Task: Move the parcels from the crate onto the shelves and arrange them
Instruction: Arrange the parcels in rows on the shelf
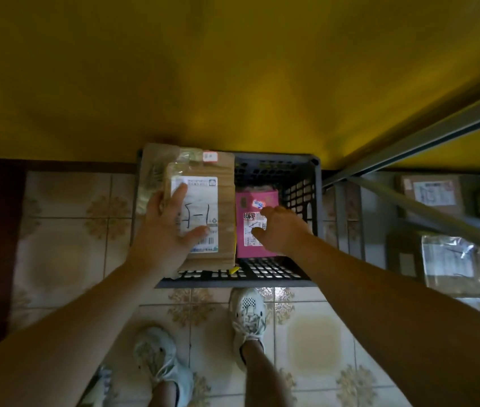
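Under the left hand: brown cardboard parcel with a white printed label, palm flat on the label, fingers spread, thumb across the lower part of the label, grasping the box from above. Long axis of that box running away from the body, label face up, handwritten black strokes on it. Beneath and beyond it, a second larger brown cardboard parcel wrapped in clear tape, jutting past the far-left corner of the dark grey plastic lattice crate.

Just right of the left hand, under the right hand: flat pink parcel with a small white label, lying deeper in the crate, long axis also pointing away from the body. Right hand curled loosely, fingertips touching the pink surface and label, not closed around it.

Crate walls perforated in a square grid, rim rectangular, standing on glossy patterned floor tiles. Right of the right forearm, grey metal shelf frame with blurred cardboard boxes on lower levels
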A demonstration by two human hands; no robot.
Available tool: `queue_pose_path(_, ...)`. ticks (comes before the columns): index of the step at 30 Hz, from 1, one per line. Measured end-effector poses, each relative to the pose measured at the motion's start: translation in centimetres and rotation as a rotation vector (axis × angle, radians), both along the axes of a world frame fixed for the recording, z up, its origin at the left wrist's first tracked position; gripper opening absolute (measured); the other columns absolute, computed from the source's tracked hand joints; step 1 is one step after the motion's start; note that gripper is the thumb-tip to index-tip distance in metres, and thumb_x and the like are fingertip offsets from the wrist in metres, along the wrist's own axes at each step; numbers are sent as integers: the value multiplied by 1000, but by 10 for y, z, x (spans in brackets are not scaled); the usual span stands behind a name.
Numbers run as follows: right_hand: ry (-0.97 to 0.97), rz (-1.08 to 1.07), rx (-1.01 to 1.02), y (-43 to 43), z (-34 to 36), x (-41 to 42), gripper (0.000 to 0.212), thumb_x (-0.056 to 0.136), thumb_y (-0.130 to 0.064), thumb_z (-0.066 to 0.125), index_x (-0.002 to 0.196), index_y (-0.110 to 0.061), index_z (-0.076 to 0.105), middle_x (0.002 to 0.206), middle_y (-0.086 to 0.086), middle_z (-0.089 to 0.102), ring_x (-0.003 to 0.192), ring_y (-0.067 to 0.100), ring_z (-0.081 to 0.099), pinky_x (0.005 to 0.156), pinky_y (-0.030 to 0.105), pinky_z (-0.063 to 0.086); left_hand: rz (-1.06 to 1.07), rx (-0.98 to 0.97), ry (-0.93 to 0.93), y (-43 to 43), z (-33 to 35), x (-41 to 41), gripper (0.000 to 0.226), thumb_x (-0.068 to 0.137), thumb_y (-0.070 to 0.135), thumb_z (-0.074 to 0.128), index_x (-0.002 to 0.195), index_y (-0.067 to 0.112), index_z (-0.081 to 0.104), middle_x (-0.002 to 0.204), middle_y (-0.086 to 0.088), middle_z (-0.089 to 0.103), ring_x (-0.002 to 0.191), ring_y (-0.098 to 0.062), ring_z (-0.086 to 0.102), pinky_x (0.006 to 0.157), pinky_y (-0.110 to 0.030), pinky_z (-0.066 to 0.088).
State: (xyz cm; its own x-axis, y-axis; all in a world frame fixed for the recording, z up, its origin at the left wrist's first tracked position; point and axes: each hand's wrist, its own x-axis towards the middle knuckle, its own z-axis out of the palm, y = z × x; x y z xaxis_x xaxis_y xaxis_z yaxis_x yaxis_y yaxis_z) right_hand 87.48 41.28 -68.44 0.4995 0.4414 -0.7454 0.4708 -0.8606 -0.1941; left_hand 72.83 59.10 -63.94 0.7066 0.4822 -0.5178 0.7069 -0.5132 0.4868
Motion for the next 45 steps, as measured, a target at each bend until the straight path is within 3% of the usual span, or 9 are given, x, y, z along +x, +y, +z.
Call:
queue_pose_path(3, 51, -88, -44, -9, -37, 15, 62, 100, -45, 51, 152, -17, 32, 150, 15, 41, 133, 35, 45, 105, 43, 45, 35, -18, -71, -7, -4, 15, 89, 82, 46, 69, 152, 37, 16, 158, -5, 12, 138, -23, 29, 97, -28, 37)
queue_pose_path(10, 109, -267, -37, -28, -103, 34, 59, 96, -46, 55, 144, -17, 41, 134, 14, 57, 113, 32, 61, 91, 43, 55, 125, -101, -131, 6, -20, 21, 85, 76, 40, 74, 146, 44, 25, 151, 3, 22, 131, -19, 35, 103, -43, 43)
queue_pose_path(16, 137, -304, -25, -35, -139, 42, 62, 89, -49, 58, 141, -20, 42, 132, 13, 58, 112, 31, 61, 91, 46, 55, 110, -42, -156, 2, -23, 16, 86, 77, 37, 75, 148, 39, 27, 145, 3, 28, 120, -7, 33, 96, -27, 36)
queue_pose_path(19, 143, -372, -29, -34, -154, 41, 74, 86, -46, 66, 146, -18, 33, 139, 14, 48, 119, 35, 56, 95, 50, 53, 117, -47, -156, 0, -25, 19, 86, 76, 41, 74, 147, 43, 26, 147, 6, 25, 121, -4, 32, 96, -21, 36)
queue_pose_path(24, 201, -543, -35, -27, -173, 29, 93, 88, -36, 72, 154, -19, 9, 139, 19, 46, 123, 38, 53, 99, 51, 51, 134, -35, -198, -2, -26, 11, 83, 79, 28, 74, 147, 37, 29, 132, 17, 27, 100, 20, 27, 70, 11, 30)
queue_pose_path(29, 258, -730, 29, -24, -191, 13, 109, 83, -26, 77, 150, -40, -8, 139, 22, 41, 120, 42, 54, 94, 56, 53, 120, 2, -217, -4, -30, 6, 83, 76, 28, 75, 145, 40, 30, 131, 17, 26, 99, 21, 27, 72, 10, 29)
queue_pose_path(32, 252, -834, 83, -25, -194, 8, 110, 86, -23, 75, 156, -32, -10, 149, 20, 30, 128, 41, 48, 100, 51, 50, 136, -2, -246, -4, -31, 4, 80, 76, 29, 74, 138, 47, 28, 133, 16, 25, 99, 22, 28, 71, 11, 29)
queue_pose_path(39, 261, -977, 162, -23, -191, -2, 72, 79, -38, 79, 138, -27, 40, 138, 10, 34, 128, 38, 45, 101, 53, 50, 164, -28, -248, -4, -30, 4, 84, 64, 45, 66, 139, 48, 28, 137, 18, 26, 105, 20, 30, 76, 4, 32)
queue_pose_path(45, 457, -1213, 357, -28, -186, 0, 74, 83, -18, 78, 136, -19, 28, 123, 10, 61, 101, 27, 67, 60, 29, 57, 164, -53, -239, -2, -34, 1, 85, 64, 50, 82, 128, 59, 27, 147, 11, 28, 100, 29, 37, 76, 6, 33)
